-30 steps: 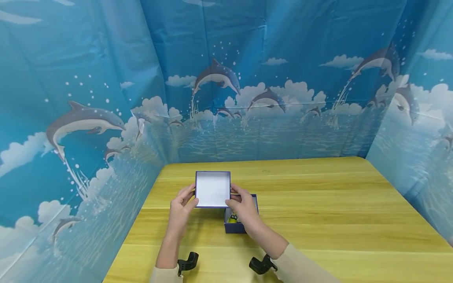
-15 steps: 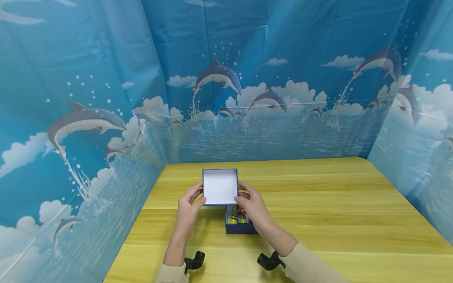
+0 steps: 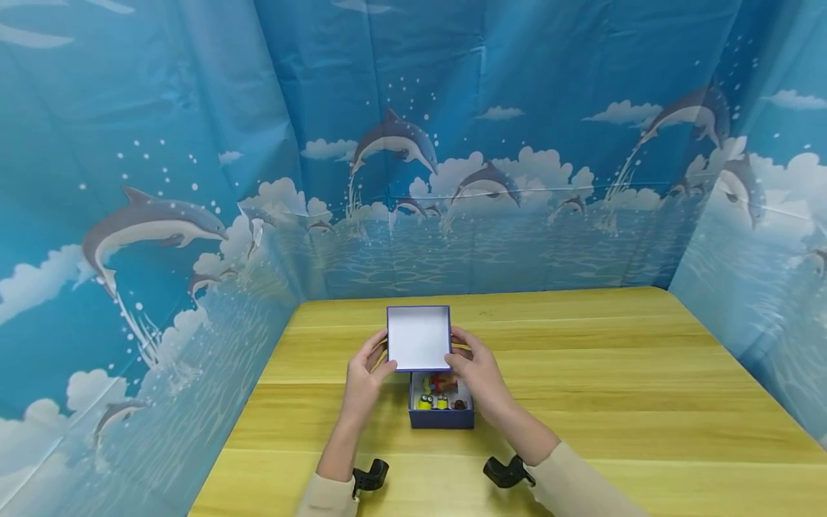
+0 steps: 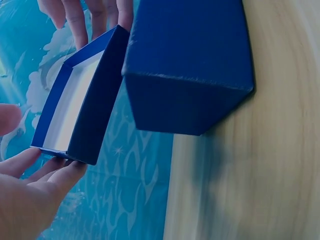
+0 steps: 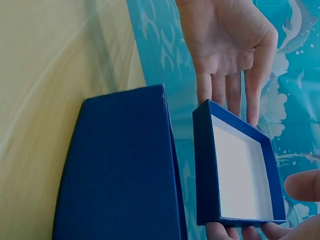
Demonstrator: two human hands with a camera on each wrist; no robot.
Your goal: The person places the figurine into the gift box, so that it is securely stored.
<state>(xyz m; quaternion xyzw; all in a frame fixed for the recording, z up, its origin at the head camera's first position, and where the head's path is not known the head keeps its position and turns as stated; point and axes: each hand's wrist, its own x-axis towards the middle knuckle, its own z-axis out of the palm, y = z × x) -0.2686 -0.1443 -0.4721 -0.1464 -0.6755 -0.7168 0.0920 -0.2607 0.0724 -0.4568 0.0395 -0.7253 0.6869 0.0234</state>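
Observation:
A dark blue box lid (image 3: 418, 337) with a white inside is held up above the table, its hollow side facing me. My left hand (image 3: 365, 373) grips its left edge and my right hand (image 3: 477, 368) grips its right edge. Below and slightly behind the lid's lower edge, the blue box (image 3: 442, 419) stands open on the table. Inside it lie small figures: two yellow ones with big round eyes (image 3: 425, 402), a brown piece (image 3: 459, 405) and a red piece (image 3: 442, 383). In both wrist views the lid (image 4: 75, 100) is apart from the box (image 5: 120, 165).
The yellow wood-grain table (image 3: 581, 388) spreads around the box, widest to the right. A blue curtain with dolphins (image 3: 491, 244) hangs behind the table and along both sides. A black wrist mount (image 3: 371, 475) sits at each sleeve.
Both hands have carried the lid to the right and slightly up, from the left of the box to above it. More of the box and its figures now shows.

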